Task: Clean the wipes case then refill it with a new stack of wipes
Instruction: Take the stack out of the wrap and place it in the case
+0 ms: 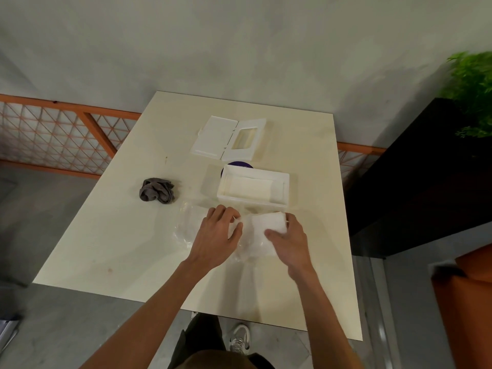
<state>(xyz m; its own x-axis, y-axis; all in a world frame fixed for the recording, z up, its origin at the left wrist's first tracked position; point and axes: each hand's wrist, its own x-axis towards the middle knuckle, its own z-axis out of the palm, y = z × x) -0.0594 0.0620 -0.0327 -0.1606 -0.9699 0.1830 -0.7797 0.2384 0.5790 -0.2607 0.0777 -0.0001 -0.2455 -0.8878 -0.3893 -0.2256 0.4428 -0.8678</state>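
Note:
The white wipes case base (279,179) stands open right of the table's middle, with a pale stack inside. Its lid (229,138), with a hinged flap folded open, lies farther back. Near the front, a white stack of wipes (266,227) sits in clear plastic wrapping (186,227). My right hand (287,241) grips the right end of the stack. My left hand (218,235) pinches the wrapping at the stack's left end. A crumpled grey cloth (157,193) lies to the left.
A dark purple round object (237,165) peeks out behind the case base. The cream table (106,249) has its front edge near my body. A black planter (426,182) with a green plant stands to the right, and an orange fence (66,129) to the left.

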